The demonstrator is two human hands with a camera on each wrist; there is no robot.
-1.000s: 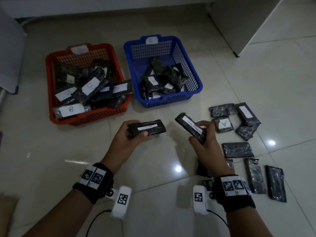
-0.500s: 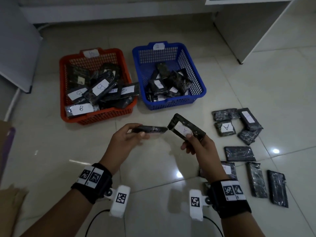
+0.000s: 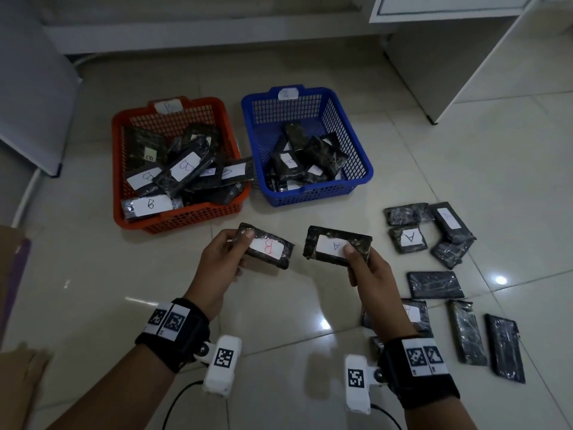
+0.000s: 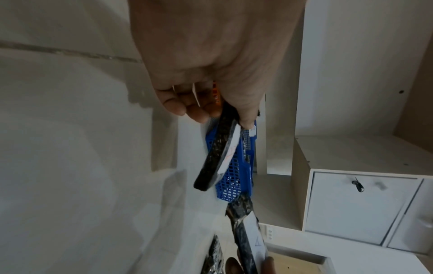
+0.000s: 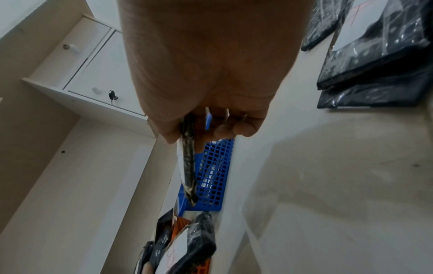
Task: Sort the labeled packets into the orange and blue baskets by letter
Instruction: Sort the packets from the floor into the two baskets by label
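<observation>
Holding B packet [image 3: 267, 248] in left hand [image 3: 217, 265], A packet [image 3: 336, 246] in right hand [image 3: 370, 274]; orange basket [image 3: 130, 218] of Bs, blue basket [image 3: 356, 181] of As

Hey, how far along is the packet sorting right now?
Well under way. The orange basket holds a pile of B packets and the blue basket several A packets. In hand: the left hand holds a B packet, the right hand an A packet. About ten loose packets are left on the floor.
</observation>
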